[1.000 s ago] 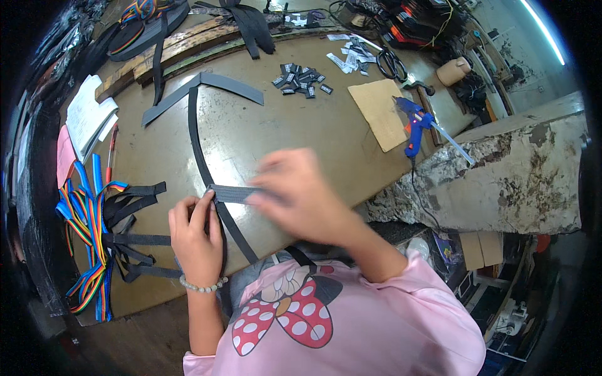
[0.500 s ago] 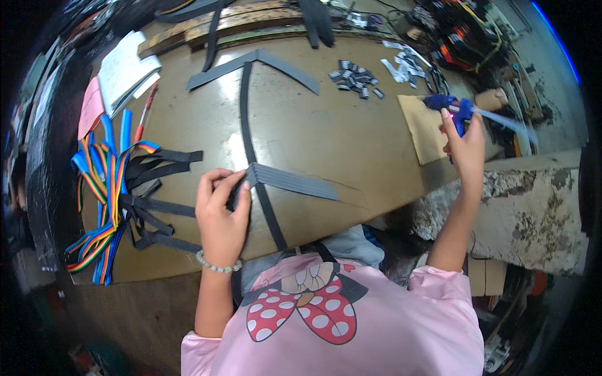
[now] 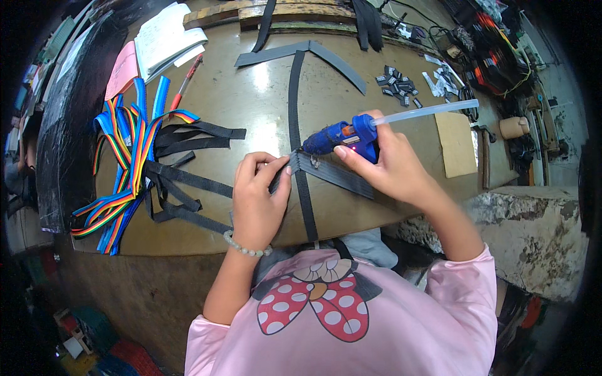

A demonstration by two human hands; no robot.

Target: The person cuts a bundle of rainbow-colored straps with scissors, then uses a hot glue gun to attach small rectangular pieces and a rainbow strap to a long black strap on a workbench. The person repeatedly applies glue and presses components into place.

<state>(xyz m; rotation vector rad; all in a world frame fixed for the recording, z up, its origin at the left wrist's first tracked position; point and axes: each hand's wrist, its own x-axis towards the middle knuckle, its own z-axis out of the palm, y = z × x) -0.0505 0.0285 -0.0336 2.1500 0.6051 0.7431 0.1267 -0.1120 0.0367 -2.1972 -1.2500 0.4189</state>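
Observation:
My right hand point(image 3: 401, 164) grips a blue glue gun point(image 3: 359, 134), a long translucent glue stick point(image 3: 433, 111) poking out of its back. The nozzle is at the spot where a grey ribbed strip point(image 3: 342, 177) meets a long black strap point(image 3: 295, 103); whether it touches is too small to tell. Left of that joint, my left hand point(image 3: 258, 197) pinches the folded grey strip between thumb and fingers, which partly cover it. Farther up, another grey strip point(image 3: 338, 66) forms a peak at the black strap's far end.
Blue and rainbow-striped straps point(image 3: 135, 163) lie bundled at left with black straps point(image 3: 194, 178). A red pen point(image 3: 186, 83) and papers point(image 3: 166, 41) are behind them. Small dark clips point(image 3: 398, 84), white scraps point(image 3: 444, 80) and tan card point(image 3: 456, 144) lie at right. A wooden bar point(image 3: 295, 14) spans the back.
My right hand has brought the glue gun leftward from above the tan card to the strap joint. My left hand keeps its pinch there. The whole view has shifted, moving the table rightward in the picture.

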